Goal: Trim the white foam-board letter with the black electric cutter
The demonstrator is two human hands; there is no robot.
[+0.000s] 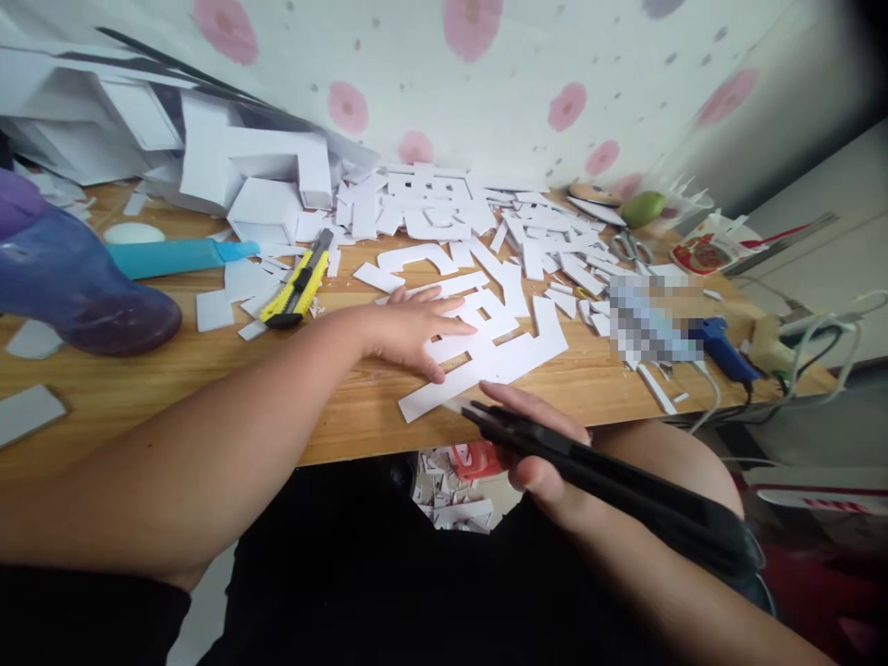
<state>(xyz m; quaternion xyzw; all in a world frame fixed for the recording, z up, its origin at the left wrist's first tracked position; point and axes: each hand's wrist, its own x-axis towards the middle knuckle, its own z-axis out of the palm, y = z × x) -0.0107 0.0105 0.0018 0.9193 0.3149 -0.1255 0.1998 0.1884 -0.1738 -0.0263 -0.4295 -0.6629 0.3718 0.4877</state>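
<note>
My left hand [420, 331] lies flat with fingers spread on a white cut-out board [527, 356], which has rectangular openings and notches. Its fingers cover part of the board. In my right hand [541, 435] is a long black utility knife [589, 467], its slim tip angled toward the board's near edge. The tip is blurred, so I cannot tell whether it touches the board. A curved white cut-out [416, 256] lies just beyond my left hand. To its left rests a yellow and black box cutter [300, 285].
White offcuts [548, 236] are heaped along the back. Folded white models [256, 157] stand back left. A blue-purple boot-shaped object [90, 287] and a turquoise tube [173, 257] lie left. Scissors [631, 248], a paper cup [708, 245] and a blue glue gun [725, 350] with cables are right.
</note>
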